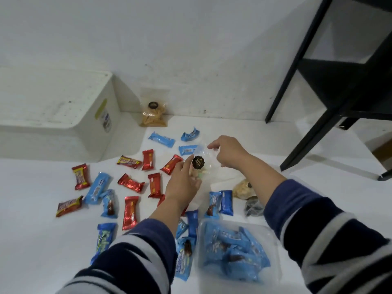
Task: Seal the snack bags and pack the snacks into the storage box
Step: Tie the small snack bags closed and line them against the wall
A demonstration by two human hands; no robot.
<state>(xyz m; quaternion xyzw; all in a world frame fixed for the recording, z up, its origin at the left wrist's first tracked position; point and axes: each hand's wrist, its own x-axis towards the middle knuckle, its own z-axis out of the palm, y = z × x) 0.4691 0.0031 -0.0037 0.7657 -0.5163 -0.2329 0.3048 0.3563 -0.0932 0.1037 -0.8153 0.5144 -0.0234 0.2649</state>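
The white floor (42, 240) carries scattered red and blue snack bars, a clear storage box (273, 247) of blue packets at its near edge, and a white bin (63, 132) at the far-left wall.

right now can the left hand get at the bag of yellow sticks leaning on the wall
Probably not yet: the left hand is holding the clear snack bag together with the right hand. The path to the bag of yellow sticks looks open, over loose blue wrappers.

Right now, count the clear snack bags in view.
3. The stick-snack bag leans on the back wall; the held bag is between the left hand and right hand; the pale-snack bag lies under the right forearm. The dark bundle may be a fourth.
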